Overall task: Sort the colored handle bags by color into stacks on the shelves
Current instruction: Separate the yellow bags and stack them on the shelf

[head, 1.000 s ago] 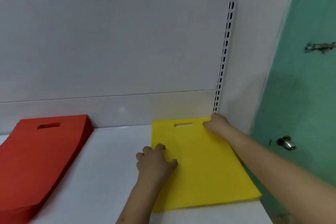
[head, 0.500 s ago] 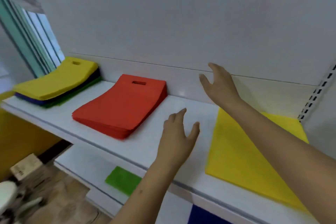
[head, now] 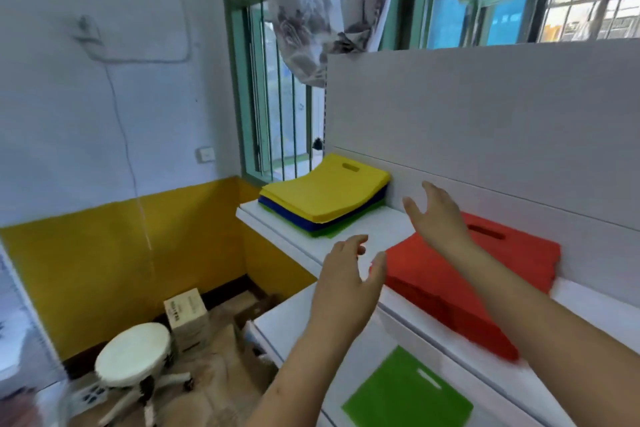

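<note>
Both hands are raised above the upper shelf point(head: 284, 229) and hold nothing. The left hand point(head: 346, 282), at lower centre of the frame, has straight, slightly spread fingers with the thumb apart. The right hand point(head: 438, 218), at centre right, is likewise open with fingers extended, and hangs over the near left part of the red bag stack point(head: 485, 281) without visible contact.

Difference from the frame one second ago: both hands then pressed on a single yellow bag at the right end of the shelf. That bag is now out of frame, and the view has swung left. Half a second ago the hands were already lifted and open; they have since travelled further left along the shelf.

The mixed stack point(head: 322, 199) lies at the shelf's far left end, at frame centre. Its yellow bags sit on top, with blue and green layers beneath. The red bag stack lies to its right, well apart from it.

A single green bag point(head: 408, 395) lies flat on the lower shelf point(head: 287, 319), at bottom centre right.

A white stool point(head: 133, 354) stands on the floor at lower left, beside a cardboard box point(head: 187, 315).
</note>
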{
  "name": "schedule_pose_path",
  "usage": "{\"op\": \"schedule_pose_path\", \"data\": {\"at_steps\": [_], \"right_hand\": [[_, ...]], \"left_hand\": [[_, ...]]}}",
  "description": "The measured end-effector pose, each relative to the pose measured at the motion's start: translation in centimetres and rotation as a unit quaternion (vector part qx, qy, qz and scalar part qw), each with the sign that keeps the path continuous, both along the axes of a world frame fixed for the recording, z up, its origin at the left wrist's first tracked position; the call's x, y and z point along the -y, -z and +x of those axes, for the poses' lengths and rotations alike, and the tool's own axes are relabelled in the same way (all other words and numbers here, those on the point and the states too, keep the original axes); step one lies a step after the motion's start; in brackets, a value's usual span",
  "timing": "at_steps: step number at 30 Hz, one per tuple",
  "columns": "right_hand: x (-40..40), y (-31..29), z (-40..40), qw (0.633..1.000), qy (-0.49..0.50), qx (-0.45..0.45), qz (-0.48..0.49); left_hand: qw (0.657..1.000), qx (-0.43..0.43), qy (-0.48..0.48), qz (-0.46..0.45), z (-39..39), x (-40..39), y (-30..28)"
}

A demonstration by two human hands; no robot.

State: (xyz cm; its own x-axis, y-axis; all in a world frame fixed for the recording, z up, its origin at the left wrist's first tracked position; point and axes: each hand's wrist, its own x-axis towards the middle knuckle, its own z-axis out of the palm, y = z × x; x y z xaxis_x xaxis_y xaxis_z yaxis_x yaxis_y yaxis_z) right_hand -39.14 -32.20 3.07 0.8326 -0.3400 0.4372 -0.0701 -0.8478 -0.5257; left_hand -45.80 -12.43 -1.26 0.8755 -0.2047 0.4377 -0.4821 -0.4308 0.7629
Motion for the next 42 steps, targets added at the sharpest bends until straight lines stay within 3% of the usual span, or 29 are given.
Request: {"op": "schedule_pose_path", "data": {"at_steps": [8,17,24,29,37,39,42], "right_hand": [[-6.9,-0.1,11.3,0.997,0.027,-0.056,-0.054],[-6.1,1.6,24.1,0.970,0.122,-0.163,-0.133],[-3.9,4.2,30.5,0.946,0.202,-0.195,-0.162],[-4.3,6.7,31.9,0.919,0.247,-0.215,-0.218],[-5.8,5.9,32.2,0.893,0.222,-0.238,-0.311],[-6.4,5.7,31.9,0.895,0.210,-0.238,-0.313],[-7.2,4.6,30.5,0.924,0.210,-0.193,-0.255]], "left_hand": [[0.997,-0.032,-0.067,-0.010,10.6,-9.0,0.7],[0.992,0.000,-0.119,0.044,26.8,-9.9,0.1],[0.964,-0.048,-0.148,0.214,39.5,-10.1,1.5],[0.961,-0.112,-0.087,0.238,43.1,-10.4,4.7],[0.923,0.009,-0.036,0.384,44.0,-9.7,3.0],[0.937,0.017,0.003,0.348,44.3,-9.9,2.4],[0.987,-0.054,0.119,0.093,44.0,-10.2,1.1]]}}
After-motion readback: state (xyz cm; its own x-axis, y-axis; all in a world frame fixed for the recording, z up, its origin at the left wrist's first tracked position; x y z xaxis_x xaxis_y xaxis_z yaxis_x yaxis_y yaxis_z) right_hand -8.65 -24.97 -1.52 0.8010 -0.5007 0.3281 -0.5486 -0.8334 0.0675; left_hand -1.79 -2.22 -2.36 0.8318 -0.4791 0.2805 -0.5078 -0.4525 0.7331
